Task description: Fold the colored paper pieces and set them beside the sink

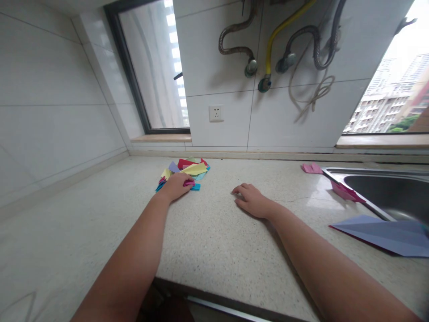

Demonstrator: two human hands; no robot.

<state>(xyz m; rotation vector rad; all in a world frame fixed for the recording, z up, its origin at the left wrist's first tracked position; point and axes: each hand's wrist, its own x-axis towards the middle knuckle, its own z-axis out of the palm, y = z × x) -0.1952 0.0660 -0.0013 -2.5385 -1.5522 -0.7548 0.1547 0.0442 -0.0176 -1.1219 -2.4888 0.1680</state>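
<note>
My left hand (176,186) is at a pile of colourful folded paper (194,169) near the back of the counter. Its fingers close around a small pink folded paper (189,183), with a blue folded paper (195,187) just beneath. Yellow, red, lilac and light green pieces lie loosely over each other behind that hand. To the right, my right hand (251,200) rests over the bare countertop, fingers apart and slightly bent, holding nothing.
A steel sink (335,172) is set into the speckled counter (217,241) at right. By its rim lie a pink folded paper (312,168), a darker pink one (347,192) and a large lilac paper plane (378,232). Hoses and a socket (216,113) are on the tiled wall.
</note>
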